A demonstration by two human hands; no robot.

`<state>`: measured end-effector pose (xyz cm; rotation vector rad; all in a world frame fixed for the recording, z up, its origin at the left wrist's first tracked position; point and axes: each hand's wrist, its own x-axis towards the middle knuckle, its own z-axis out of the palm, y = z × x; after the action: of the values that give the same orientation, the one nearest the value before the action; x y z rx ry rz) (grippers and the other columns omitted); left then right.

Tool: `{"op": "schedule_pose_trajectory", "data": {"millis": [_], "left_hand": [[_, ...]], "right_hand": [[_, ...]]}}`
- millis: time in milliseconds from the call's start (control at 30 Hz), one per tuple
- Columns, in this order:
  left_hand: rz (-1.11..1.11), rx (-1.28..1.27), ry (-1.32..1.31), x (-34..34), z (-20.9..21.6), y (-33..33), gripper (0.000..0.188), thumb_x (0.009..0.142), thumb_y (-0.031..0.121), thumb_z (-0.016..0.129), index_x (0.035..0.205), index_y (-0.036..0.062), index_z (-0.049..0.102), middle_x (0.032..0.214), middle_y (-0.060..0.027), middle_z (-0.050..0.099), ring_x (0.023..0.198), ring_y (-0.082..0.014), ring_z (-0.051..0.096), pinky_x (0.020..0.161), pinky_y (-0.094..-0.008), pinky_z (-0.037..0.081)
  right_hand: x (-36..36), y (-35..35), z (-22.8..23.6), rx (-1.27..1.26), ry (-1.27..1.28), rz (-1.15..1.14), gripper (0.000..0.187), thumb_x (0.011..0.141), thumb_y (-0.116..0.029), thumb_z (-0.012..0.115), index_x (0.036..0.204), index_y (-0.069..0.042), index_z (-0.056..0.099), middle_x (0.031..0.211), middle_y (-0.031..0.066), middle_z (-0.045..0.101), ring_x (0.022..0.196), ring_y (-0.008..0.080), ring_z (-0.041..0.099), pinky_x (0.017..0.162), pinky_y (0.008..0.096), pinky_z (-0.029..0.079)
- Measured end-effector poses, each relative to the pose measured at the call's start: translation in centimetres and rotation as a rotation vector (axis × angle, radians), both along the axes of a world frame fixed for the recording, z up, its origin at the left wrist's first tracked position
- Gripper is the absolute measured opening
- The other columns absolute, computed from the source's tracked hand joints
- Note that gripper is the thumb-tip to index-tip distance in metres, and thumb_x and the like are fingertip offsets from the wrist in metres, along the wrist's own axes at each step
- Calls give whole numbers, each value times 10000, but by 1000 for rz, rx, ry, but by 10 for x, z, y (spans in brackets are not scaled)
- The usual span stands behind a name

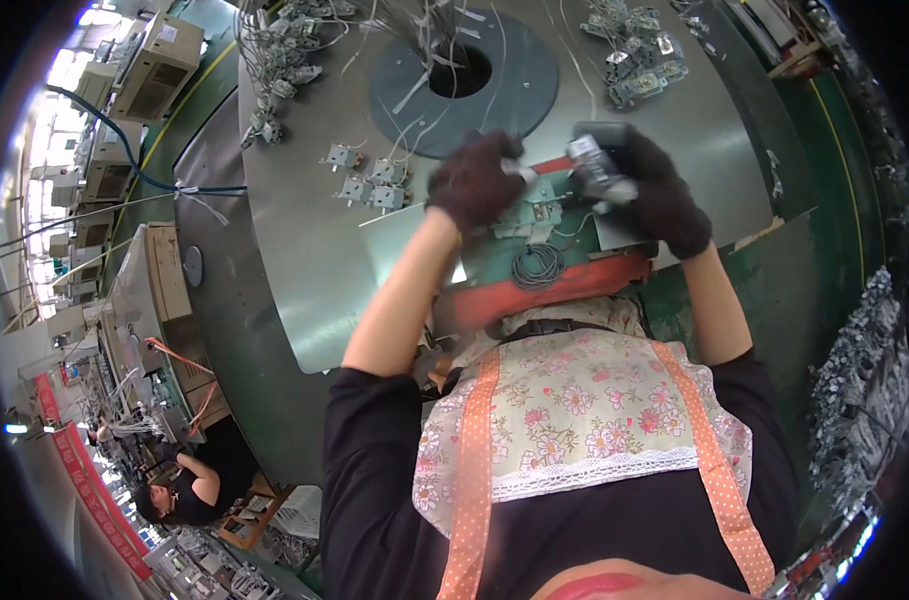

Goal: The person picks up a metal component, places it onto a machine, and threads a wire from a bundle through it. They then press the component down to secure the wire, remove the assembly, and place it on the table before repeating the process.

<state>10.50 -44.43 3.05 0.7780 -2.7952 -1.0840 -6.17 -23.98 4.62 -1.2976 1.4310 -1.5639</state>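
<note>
In dark knitted gloves, both my hands are over the near side of a metal table. My right hand (655, 190) is wrapped round a silver and black power tool (597, 168), its kind blurred by motion. My left hand (478, 182) is closed, its fingertips at a small pale piece I cannot make out. Between and just below the hands lies a small metal mechanism with a plate and a cable (537, 208). The cable's grey coil (538, 266) rests on the green surface nearer to me, beside a red edge strip (555, 287).
Several similar metal mechanisms (373, 180) lie left of my left hand. Heaps of them sit at the far left (285, 60) and far right (640, 55). A round grey disc (525, 70) with a centre hole carries upright cables. Another person (200, 480) works at the lower left.
</note>
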Motion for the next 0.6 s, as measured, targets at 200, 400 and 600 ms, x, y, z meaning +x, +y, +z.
{"op": "schedule_pose_trajectory", "data": {"millis": [200, 400, 600], "left_hand": [[85, -552, -487, 7, -10, -68, 368, 828, 374, 665, 1089, 117, 693, 1250, -187, 638, 1187, -401, 610, 1006, -499, 488], [59, -487, -515, 59, 1, -79, 409, 877, 430, 634, 1158, 142, 708, 1252, -178, 646, 1192, -384, 610, 1009, -513, 476], [155, -563, -76, 74, 0, -57, 344, 913, 374, 654, 1125, 112, 725, 1066, -168, 701, 1049, -377, 650, 936, -477, 495]], "right_hand": [[35, -32, 11, 108, 1041, 100, 350, 762, -58, 713, 1109, -62, 667, 977, 125, 694, 962, 303, 673, 827, 413, 561], [56, -57, -1, 202, 1231, 306, 227, 733, -104, 706, 957, -88, 671, 921, 120, 666, 933, 306, 658, 808, 418, 548], [71, -55, 8, 288, 1309, 154, 178, 774, -128, 673, 946, -90, 690, 973, 160, 651, 973, 340, 638, 804, 464, 517]]}}
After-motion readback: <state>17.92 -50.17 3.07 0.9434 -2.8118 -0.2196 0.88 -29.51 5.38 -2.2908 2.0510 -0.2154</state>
